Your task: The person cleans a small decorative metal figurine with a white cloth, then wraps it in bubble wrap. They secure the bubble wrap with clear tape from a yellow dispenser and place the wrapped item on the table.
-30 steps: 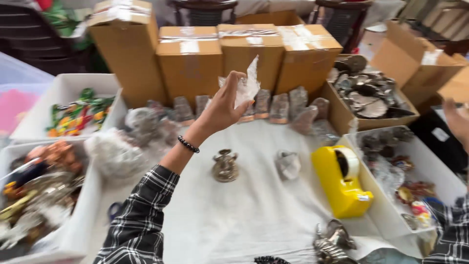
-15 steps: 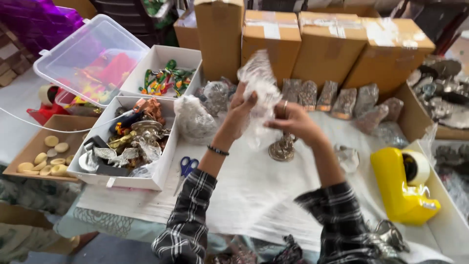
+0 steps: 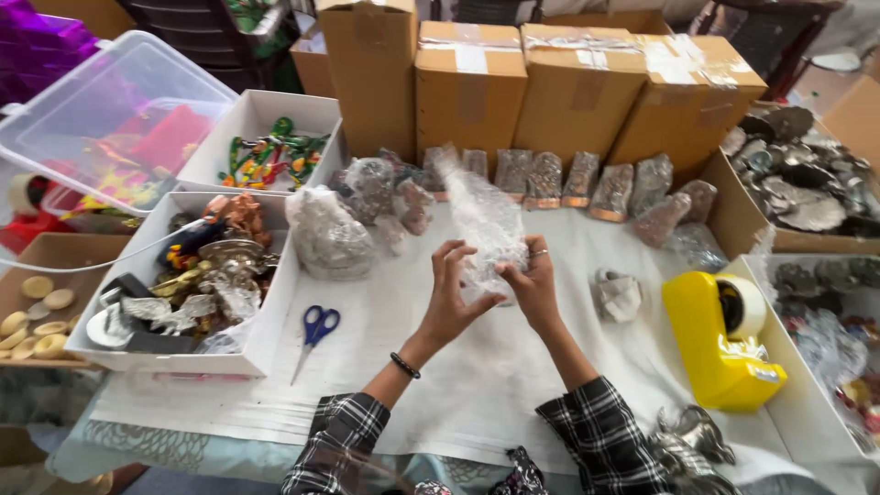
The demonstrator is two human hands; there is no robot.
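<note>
Both my hands meet over the white-covered table [image 3: 412, 367]. Between them is a sheet of clear bubble wrap [image 3: 486, 225], standing upright and wrapped around a small object I cannot make out. My left hand [image 3: 451, 298] presses its spread fingertips against the wrap's left side. On the other side my right hand [image 3: 533, 286], with a ring on one finger, grips the wrap. A small wrapped silver item [image 3: 616, 295] lies just right of my right hand. Blue-handled scissors [image 3: 314, 335] lie to the left of my left forearm.
A yellow tape dispenser [image 3: 720, 339] stands at the right. White trays of metal trinkets [image 3: 197, 284] and coloured figures [image 3: 270, 151] sit at the left, a clear plastic tub [image 3: 101, 119] behind them. Cardboard boxes [image 3: 467, 87] and wrapped packets [image 3: 587, 183] line the back. Silver pieces [image 3: 687, 445] lie near right.
The silver object that stood on the cloth is now up between my hands inside the bubble wrap. The sheet has been folded closer around it and both hands have lowered slightly.
</note>
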